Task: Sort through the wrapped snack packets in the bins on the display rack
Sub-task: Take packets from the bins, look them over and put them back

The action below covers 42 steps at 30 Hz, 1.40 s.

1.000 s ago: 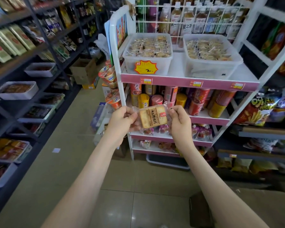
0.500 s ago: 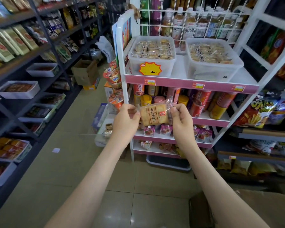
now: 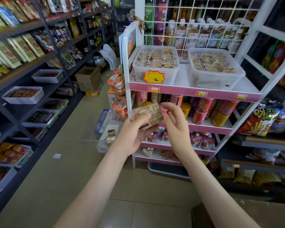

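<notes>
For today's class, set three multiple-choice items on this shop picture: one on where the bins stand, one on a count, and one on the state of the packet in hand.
1. Where do the left bin and the right bin stand?
A. on the top shelf of the white rack
B. on the floor
C. on the dark shelving

2. How many clear bins are on that shelf?
A. one
B. two
C. four

3. What is the state of the snack packet?
A. lying in a bin
B. lying on the floor
C. held in the left hand

Key:
1 A, both bins sit on the rack's uppermost board.
2 B, only these two stand there, side by side.
3 C, the left thumb lies over the packet, in front of the rack.
</notes>
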### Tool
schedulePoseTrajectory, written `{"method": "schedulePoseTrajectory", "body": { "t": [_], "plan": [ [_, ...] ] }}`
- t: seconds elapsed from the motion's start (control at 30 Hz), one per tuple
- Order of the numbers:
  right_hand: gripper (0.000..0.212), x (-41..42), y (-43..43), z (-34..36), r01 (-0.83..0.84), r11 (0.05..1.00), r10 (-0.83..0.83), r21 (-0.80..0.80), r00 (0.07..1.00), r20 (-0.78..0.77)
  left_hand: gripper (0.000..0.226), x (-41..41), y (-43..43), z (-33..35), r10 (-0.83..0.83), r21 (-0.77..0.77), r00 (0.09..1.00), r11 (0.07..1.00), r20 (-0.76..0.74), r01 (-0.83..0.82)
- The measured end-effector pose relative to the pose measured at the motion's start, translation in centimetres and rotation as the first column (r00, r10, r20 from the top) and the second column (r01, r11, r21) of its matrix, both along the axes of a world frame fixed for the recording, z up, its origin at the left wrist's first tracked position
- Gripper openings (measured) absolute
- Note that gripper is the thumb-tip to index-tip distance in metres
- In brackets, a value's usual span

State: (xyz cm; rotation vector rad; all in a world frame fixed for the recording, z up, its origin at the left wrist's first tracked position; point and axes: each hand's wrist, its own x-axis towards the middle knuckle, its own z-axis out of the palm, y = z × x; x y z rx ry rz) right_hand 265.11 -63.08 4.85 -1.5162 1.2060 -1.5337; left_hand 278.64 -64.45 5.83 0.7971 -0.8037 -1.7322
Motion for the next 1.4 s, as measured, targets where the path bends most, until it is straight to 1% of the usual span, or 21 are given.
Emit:
{"method": "schedulePoseTrajectory", "body": {
  "t": [0.03,0.07,0.13,0.2,0.3,0.37,0.43,0.5,0.63,0.73,0.83,0.87,0.9,0.93,1.0,1.07,1.13,1.2,1.27,1.33,1.4],
  "plan": [
    [0.028,-0.6,-0.3,0.0,0.042,0.997,-0.042,0.066,0.999,-0.001,0.041,0.3,-0.1,0.0,-0.014,0.014,0.999,1.000,-0.041,0.015],
    [0.027,-1.1,-0.4,0.1,0.040,0.989,-0.043,0.142,0.999,0.020,0.044,0.6,-0.3,0.0,-0.034,0.015,0.997,0.999,-0.069,0.036],
    [0.020,-1.9,-0.5,0.5,-0.052,0.969,0.030,0.243,0.995,0.093,0.043,0.9,-0.4,0.1,-0.081,0.006,0.995,0.997,-0.062,0.082],
    [0.017,-2.3,-0.2,0.9,-0.092,0.963,0.068,0.253,0.992,0.104,0.034,1.1,-0.6,0.1,-0.108,-0.009,0.994,0.994,-0.018,0.107],
    [0.016,-2.6,-0.2,0.9,-0.060,0.965,0.034,0.254,0.994,0.104,0.017,1.0,-0.9,-0.1,-0.119,-0.030,0.991,0.992,0.058,0.121],
    [0.013,-2.9,-0.3,0.8,-0.054,0.962,0.023,0.268,0.993,0.117,0.019,1.0,-1.1,-0.4,-0.136,-0.041,0.987,0.989,0.088,0.140],
    [0.011,-3.2,-0.3,0.8,-0.060,0.961,0.029,0.271,0.992,0.119,0.029,1.0,-1.2,-0.6,-0.154,-0.043,0.982,0.986,0.109,0.159],
    [0.009,-3.6,-0.4,0.7,-0.046,0.960,0.016,0.275,0.993,0.113,0.033,0.8,-1.4,-0.9,-0.151,-0.043,0.981,0.987,0.121,0.158],
    [0.013,-4.4,-1.0,0.2,0.004,0.948,-0.044,0.317,0.992,0.118,0.030,0.4,-1.8,-1.0,-0.129,-0.049,0.980,0.989,0.153,0.138],
    [0.016,-4.8,-1.5,-0.1,-0.049,0.941,-0.023,0.334,0.978,0.208,0.023,-0.1,-2.1,-0.9,-0.119,-0.062,0.974,0.989,0.191,0.133],
    [0.013,-5.3,-2.0,-0.1,-0.080,0.934,-0.006,0.348,0.971,0.239,0.019,-0.9,-2.5,-0.8,-0.098,-0.053,0.971,0.992,0.220,0.112],
    [0.011,-5.6,-2.3,0.0,-0.063,0.932,-0.020,0.356,0.974,0.226,0.018,-1.2,-2.8,-0.7,-0.093,-0.051,0.968,0.993,0.233,0.107],
    [0.010,-5.9,-2.6,0.1,-0.018,0.934,-0.046,0.356,0.984,0.170,0.018,-1.5,-3.0,-0.5,-0.088,-0.056,0.962,0.993,0.257,0.106],
    [0.009,-6.2,-2.9,0.3,0.061,0.942,-0.083,0.330,0.995,0.054,0.019,-1.9,-3.3,-0.2,-0.081,-0.058,0.954,0.993,0.289,0.102],
    [0.015,-6.5,-3.2,0.9,0.208,0.964,-0.165,0.163,0.955,-0.245,0.020,-3.0,-3.8,0.6,-0.050,-0.063,0.937,0.995,0.347,0.077],
    [0.028,-6.6,-3.4,1.5,0.181,0.983,-0.166,-0.004,0.892,-0.420,0.017,-4.2,-4.4,1.8,-0.021,-0.091,0.932,0.994,0.361,0.058],
    [0.053,-6.8,-4.0,2.0,0.078,0.997,-0.079,-0.024,0.853,-0.515,0.020,-5.6,-5.0,3.3,-0.032,-0.126,0.940,0.989,0.341,0.079],
    [0.080,-7.1,-4.9,2.5,0.024,0.999,0.003,0.044,0.847,-0.531,0.043,-6.5,-5.8,4.7,-0.071,-0.130,0.953,0.985,0.295,0.113],
    [0.089,-7.6,-6.2,3.3,-0.003,0.997,0.039,0.077,0.883,-0.468,0.064,-7.0,-7.0,5.7,-0.119,-0.162,0.952,0.972,0.282,0.170],
    [0.078,-8.1,-7.6,4.4,-0.006,0.998,0.034,0.066,0.904,-0.426,0.078,-7.2,-8.3,6.1,-0.155,-0.197,0.930,0.953,0.334,0.229],
    [0.054,-8.5,-9.5,5.6,-0.014,0.999,0.031,0.047,0.923,-0.383,0.082,-6.8,-9.9,6.6,-0.163,-0.221,0.906,0.939,0.389,0.264]
  ]
}}
